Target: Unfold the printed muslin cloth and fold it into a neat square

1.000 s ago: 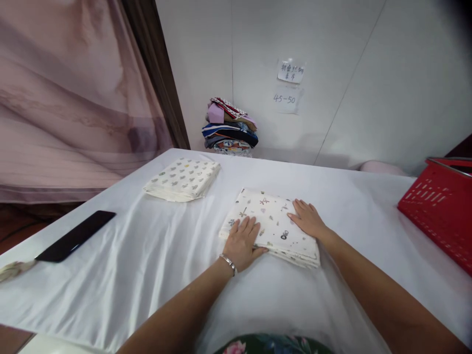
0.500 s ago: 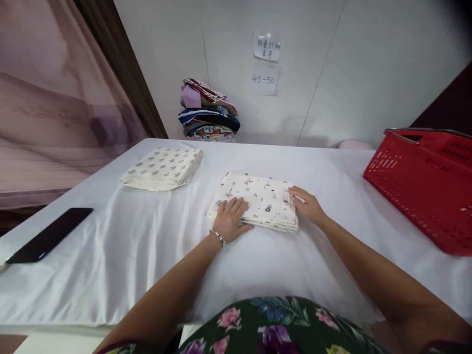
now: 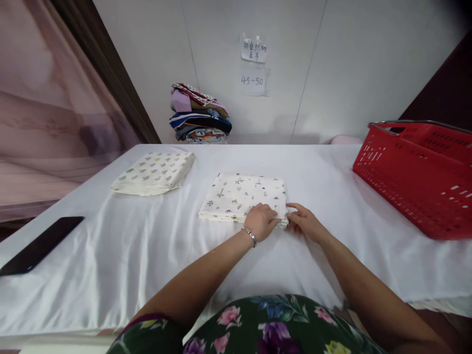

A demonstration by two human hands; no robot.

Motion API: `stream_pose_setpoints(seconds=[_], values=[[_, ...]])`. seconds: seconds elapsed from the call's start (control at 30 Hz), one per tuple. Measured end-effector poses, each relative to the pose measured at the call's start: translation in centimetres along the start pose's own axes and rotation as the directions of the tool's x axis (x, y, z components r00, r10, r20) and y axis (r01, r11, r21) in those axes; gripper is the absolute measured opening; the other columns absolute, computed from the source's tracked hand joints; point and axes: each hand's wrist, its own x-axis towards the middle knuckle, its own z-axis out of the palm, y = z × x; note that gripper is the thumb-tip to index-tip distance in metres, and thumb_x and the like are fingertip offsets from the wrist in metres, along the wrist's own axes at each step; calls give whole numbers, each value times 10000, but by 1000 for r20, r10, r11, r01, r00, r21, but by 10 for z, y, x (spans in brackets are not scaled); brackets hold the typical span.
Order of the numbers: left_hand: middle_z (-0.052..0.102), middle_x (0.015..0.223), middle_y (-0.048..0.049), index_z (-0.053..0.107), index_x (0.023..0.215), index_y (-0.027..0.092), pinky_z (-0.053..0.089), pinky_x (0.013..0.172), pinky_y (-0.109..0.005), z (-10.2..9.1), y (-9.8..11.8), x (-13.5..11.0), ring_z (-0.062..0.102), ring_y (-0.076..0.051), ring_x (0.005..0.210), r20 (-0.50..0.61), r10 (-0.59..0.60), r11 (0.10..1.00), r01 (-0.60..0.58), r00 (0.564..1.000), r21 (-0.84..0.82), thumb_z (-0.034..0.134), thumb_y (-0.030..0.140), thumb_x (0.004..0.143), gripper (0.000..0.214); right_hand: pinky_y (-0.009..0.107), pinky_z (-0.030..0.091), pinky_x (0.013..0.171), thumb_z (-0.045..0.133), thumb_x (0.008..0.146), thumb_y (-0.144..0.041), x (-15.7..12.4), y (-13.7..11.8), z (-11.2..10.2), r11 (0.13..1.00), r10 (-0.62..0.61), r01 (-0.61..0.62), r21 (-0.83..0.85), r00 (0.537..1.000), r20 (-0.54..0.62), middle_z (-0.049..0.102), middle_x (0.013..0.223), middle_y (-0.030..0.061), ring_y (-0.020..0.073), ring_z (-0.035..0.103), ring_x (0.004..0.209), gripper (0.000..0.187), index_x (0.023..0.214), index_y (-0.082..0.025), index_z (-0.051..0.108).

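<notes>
A folded cream cloth with small printed figures lies flat on the white-covered table in front of me. My left hand, with a bracelet at the wrist, has its fingers curled on the cloth's near right corner. My right hand pinches the same corner from the right side. Both hands meet at that near right edge of the cloth.
A second folded cloth with grey prints lies at the back left. A black phone rests near the left edge. A red plastic basket stands at the right. A stack of folded clothes sits against the wall below paper notes.
My left hand slid from the cloth's near left part to its near right corner and curled. My right hand came down to that corner too. The camera view shifted right.
</notes>
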Motion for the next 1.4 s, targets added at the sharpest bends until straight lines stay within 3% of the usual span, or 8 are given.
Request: stream_pose_setpoints(seconds=[0.27, 0.53, 0.67, 0.83, 0.97, 1.1, 1.23, 1.4], values=[[635, 829, -10, 698, 804, 259, 402, 766, -337, 7, 10, 7, 539, -191, 846, 51, -189, 975, 194, 981, -106, 629, 393, 752, 160, 204, 383, 404, 612, 739, -322, 0, 6, -12, 994, -73, 58, 96, 985, 157, 529, 619, -67, 101, 524, 476, 629, 1299, -228, 343], [631, 783, 0, 697, 698, 273, 364, 783, -359, 4, 19, 10, 532, -186, 845, 68, -268, 955, 274, 961, -114, 566, 327, 782, 165, 213, 401, 436, 617, 733, -272, -2, 6, -15, 984, -73, 32, 176, 970, 231, 526, 678, -51, 102, 541, 513, 670, 1328, -235, 309], [632, 789, 3, 680, 680, 251, 360, 784, -345, 7, 19, 8, 531, -171, 842, 28, -252, 960, 254, 967, -116, 533, 271, 799, 191, 215, 401, 435, 618, 735, -270, -2, 7, -16, 985, -60, 17, 170, 967, 249, 530, 680, -49, 109, 552, 520, 674, 1331, -241, 306], [641, 832, 4, 682, 752, 251, 352, 831, -356, 10, 21, 8, 533, -177, 861, 2, -227, 965, 225, 974, -134, 583, 328, 778, 127, 216, 405, 442, 623, 726, -250, -2, 6, -15, 983, -65, 17, 184, 963, 260, 532, 688, -48, 108, 557, 528, 696, 1340, -238, 295], [629, 784, 2, 654, 700, 224, 366, 794, -335, 9, 24, 10, 535, -161, 809, -37, -218, 967, 211, 975, -140, 557, 206, 775, 124, 220, 416, 455, 628, 718, -237, -2, 6, -15, 978, -85, 29, 207, 960, 266, 530, 695, -51, 106, 553, 531, 703, 1336, -232, 294], [599, 781, -12, 612, 723, 196, 376, 774, -317, 8, 25, 6, 522, -157, 805, -103, -100, 987, 85, 990, -135, 526, 171, 787, 109, 218, 416, 459, 628, 720, -237, -2, 6, -16, 976, -90, 31, 217, 959, 268, 526, 694, -51, 103, 549, 532, 710, 1342, -232, 286], [591, 837, -30, 603, 786, 197, 381, 775, -328, 10, 22, 0, 516, -171, 830, -76, 16, 993, -25, 997, -115, 515, 248, 825, 109, 216, 410, 457, 631, 718, -240, -1, 7, -15, 972, -97, 33, 231, 958, 271, 530, 697, -49, 102, 545, 531, 719, 1346, -224, 281], [600, 856, -25, 582, 827, 194, 389, 758, -324, 12, 21, 1, 528, -177, 829, -34, -35, 990, 30, 999, -140, 594, 281, 784, 97, 220, 408, 463, 638, 716, -256, -3, 5, -15, 974, -101, 41, 225, 959, 264, 530, 692, -47, 101, 538, 535, 714, 1341, -215, 294]])
